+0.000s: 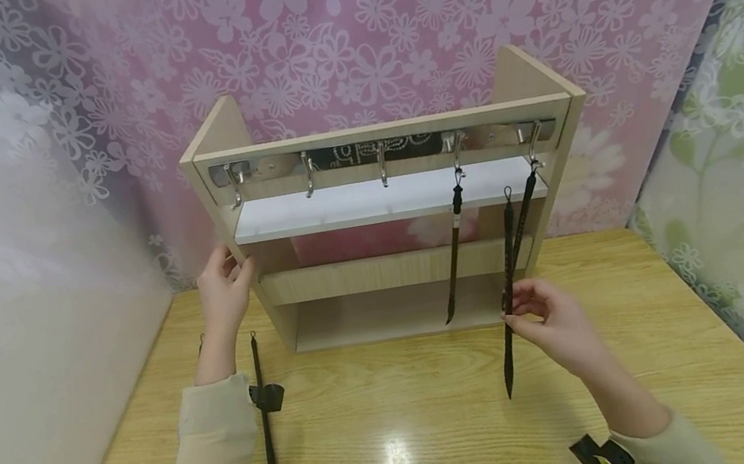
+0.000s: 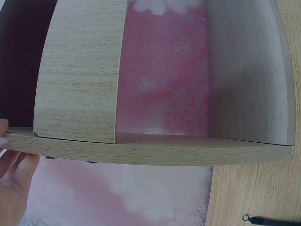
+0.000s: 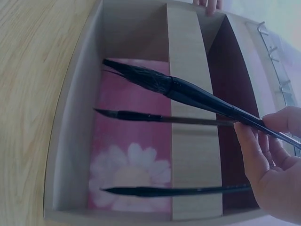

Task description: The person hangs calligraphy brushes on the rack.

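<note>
My right hand (image 1: pixel 553 323) pinches a black calligraphy brush (image 1: pixel 510 360) partway along its handle, tip down and loop up, in front of the rack. In the right wrist view this brush's bristle head (image 3: pixel 146 80) crosses over the shelf. Behind it a dark brush (image 1: pixel 529 196) hangs from the rightmost hook. A brush with a brown handle (image 1: pixel 455 248) hangs one hook to the left. My left hand (image 1: pixel 222 290) grips the left side panel of the wooden rack (image 1: pixel 392 271); its thumb and fingers lie either side of the panel's edge (image 2: pixel 155 154).
A metal strip with several hooks (image 1: pixel 381 162) runs along the rack's top board. Left on the wooden table (image 1: pixel 398 404) lies another black brush (image 1: pixel 268 440); a further loop end (image 1: pixel 201 342) shows beside my left wrist. Flowered walls (image 1: pixel 379 38) stand behind and at the sides.
</note>
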The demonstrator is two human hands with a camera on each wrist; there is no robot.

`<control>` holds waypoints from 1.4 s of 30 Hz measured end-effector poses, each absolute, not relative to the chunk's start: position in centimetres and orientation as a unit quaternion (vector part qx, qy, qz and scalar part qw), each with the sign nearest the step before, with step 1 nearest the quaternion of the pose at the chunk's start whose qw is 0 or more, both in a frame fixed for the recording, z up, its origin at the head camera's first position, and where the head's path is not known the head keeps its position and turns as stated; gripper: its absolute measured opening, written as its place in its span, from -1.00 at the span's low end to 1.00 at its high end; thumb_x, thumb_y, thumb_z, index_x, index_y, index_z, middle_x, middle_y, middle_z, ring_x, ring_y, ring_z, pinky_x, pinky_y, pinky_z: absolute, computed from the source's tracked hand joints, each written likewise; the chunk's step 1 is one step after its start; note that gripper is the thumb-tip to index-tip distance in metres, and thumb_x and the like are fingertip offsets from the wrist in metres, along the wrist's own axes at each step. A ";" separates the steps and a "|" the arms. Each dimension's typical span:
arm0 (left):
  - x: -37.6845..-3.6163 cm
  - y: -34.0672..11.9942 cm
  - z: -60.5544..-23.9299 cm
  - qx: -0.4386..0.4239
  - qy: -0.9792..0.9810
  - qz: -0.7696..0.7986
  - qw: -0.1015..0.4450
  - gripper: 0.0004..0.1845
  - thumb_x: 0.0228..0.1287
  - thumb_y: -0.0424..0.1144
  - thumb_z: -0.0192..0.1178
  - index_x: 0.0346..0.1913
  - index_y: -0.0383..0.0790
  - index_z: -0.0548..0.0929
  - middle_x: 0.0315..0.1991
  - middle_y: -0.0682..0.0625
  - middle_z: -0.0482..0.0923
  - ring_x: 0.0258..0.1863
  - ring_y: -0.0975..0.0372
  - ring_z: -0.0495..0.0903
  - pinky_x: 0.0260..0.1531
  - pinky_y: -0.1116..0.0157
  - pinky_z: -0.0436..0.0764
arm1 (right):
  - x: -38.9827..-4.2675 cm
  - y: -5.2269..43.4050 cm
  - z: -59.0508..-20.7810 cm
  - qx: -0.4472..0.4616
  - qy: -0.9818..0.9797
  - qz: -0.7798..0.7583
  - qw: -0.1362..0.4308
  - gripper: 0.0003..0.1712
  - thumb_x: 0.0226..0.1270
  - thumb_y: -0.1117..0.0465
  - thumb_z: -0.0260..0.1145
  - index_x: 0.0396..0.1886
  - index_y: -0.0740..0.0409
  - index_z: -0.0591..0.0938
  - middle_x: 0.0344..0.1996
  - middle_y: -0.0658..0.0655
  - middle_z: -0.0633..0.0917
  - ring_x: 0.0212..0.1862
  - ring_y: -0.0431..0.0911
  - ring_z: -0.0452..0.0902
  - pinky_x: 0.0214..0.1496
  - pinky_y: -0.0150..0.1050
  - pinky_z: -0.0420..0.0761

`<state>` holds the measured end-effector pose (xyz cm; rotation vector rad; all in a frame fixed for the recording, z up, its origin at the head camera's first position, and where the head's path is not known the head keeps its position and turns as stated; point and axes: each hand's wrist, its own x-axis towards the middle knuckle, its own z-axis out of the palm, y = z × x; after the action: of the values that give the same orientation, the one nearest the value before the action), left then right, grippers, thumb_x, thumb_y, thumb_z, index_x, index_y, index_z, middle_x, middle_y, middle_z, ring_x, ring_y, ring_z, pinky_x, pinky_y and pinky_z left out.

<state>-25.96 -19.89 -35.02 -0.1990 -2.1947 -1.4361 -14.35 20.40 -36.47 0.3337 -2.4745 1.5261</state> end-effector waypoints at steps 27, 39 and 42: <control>-23.6 -18.2 -32.5 -0.071 -0.800 -0.542 0.247 -0.67 0.20 -0.46 0.03 0.04 -0.49 0.40 -0.02 -0.39 0.39 0.02 -0.10 0.40 -0.04 0.11 0.47 | -16.1 14.9 -34.5 0.173 -0.829 0.526 0.076 -0.70 0.02 0.49 0.27 -0.19 0.35 0.46 -0.36 0.15 0.55 -0.30 -0.06 0.53 -0.33 -0.35 0.58; -24.3 -18.8 -33.2 -0.077 -0.799 -0.541 0.251 -0.66 0.19 -0.46 0.03 0.05 -0.47 0.40 -0.03 -0.39 0.40 -0.01 -0.10 0.42 -0.08 0.10 0.50 | -17.1 13.3 -34.0 0.200 -0.828 0.520 0.062 -0.70 0.02 0.48 0.27 -0.19 0.29 0.48 -0.36 0.12 0.55 -0.29 -0.06 0.51 -0.39 -0.31 0.58; -25.1 -19.3 -34.1 -0.074 -0.798 -0.543 0.250 -0.66 0.19 -0.43 0.06 0.05 -0.42 0.42 -0.03 -0.36 0.41 -0.01 -0.07 0.44 -0.10 0.14 0.51 | -17.4 12.9 -34.1 0.206 -0.825 0.523 0.057 -0.70 0.03 0.46 0.27 -0.18 0.29 0.49 -0.36 0.12 0.55 -0.28 -0.07 0.51 -0.32 -0.24 0.58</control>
<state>-25.12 -19.26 -34.10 -0.2009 -2.1724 -1.4797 -17.45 12.92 -34.08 0.6234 -2.5021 1.5860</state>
